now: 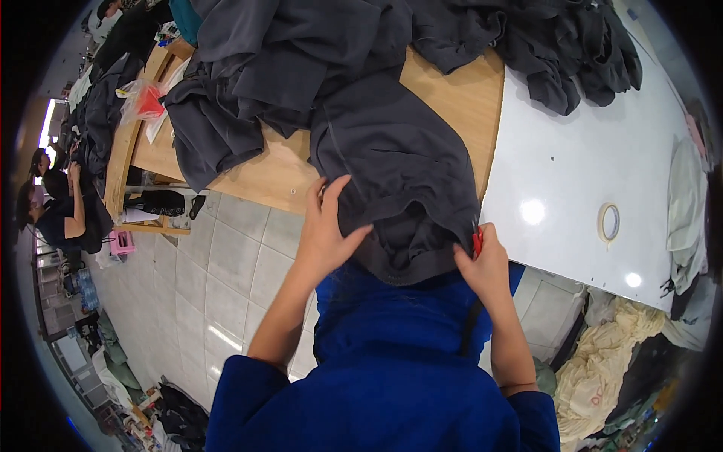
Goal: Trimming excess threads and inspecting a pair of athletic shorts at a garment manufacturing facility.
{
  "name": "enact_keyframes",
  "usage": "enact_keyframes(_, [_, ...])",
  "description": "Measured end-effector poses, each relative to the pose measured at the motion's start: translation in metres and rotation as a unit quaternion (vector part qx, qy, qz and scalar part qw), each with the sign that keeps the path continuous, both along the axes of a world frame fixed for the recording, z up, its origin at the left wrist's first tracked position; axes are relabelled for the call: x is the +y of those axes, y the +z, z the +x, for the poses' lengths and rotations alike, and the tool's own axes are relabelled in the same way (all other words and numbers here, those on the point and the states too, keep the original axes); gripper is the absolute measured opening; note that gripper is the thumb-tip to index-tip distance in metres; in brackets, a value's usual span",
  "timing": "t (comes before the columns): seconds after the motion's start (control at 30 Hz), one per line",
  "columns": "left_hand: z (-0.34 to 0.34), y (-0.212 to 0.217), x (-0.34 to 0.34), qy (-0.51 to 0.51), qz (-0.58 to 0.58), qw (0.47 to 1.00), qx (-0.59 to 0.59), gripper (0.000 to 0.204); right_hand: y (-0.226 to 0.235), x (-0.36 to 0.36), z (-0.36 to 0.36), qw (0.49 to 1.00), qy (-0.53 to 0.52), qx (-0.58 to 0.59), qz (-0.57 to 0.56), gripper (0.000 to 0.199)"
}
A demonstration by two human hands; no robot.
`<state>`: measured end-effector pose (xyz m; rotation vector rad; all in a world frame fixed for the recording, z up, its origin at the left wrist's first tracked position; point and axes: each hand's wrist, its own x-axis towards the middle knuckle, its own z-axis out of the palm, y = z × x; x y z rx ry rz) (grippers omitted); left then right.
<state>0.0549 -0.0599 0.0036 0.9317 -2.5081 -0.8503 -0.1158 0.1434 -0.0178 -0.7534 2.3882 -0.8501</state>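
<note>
A dark grey garment (399,143) lies over the near edge of the wooden table, its elastic-looking waistband (407,273) gaping toward me against my blue top. My left hand (325,230) rests on the left side of this opening, with fingers and thumb spread on the cloth. At the opening's right side, my right hand (486,260) is closed around small red-handled thread snips (477,239), mostly hidden by the fingers. Its thumb touches the waistband's edge.
More dark grey garments (301,53) are heaped across the wooden table (452,87). To the right, a white tabletop (557,188) bears a tape roll (608,222) and another dark pile (572,53). Cream cloth (602,369) is bundled below. People (64,203) work at far left.
</note>
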Motion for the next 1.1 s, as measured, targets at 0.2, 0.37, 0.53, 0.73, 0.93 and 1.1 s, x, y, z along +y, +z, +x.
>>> enact_keyframes(0.2, [-0.041,0.05,-0.058,-0.072,-0.217,0.961,0.155,0.041,0.052,0.012,-0.048,0.919,-0.147,0.074,-0.359,0.016])
enact_keyframes(0.37, [-0.074,0.06,-0.001,0.014,0.348,0.86,0.372,0.036,0.074,0.027,-0.021,0.979,0.076,0.033,-0.184,0.022])
enact_keyframes(0.53, [-0.069,0.04,0.011,-0.035,0.525,0.759,0.383,0.03,0.081,0.041,-0.026,0.939,0.1,-0.256,-0.206,0.028])
enact_keyframes(0.73, [-0.067,0.052,0.036,-0.077,0.627,0.695,0.344,0.02,0.094,0.011,-0.01,0.884,0.011,-0.251,-0.393,0.041])
enact_keyframes(0.93, [-0.072,0.063,0.038,-0.11,0.601,0.735,0.293,0.017,0.096,-0.005,-0.005,0.939,0.063,0.127,-0.312,0.037])
enact_keyframes(1.1, [-0.072,0.065,0.04,-0.101,0.601,0.743,0.275,0.012,0.099,-0.002,-0.01,0.928,0.093,0.207,-0.296,0.039])
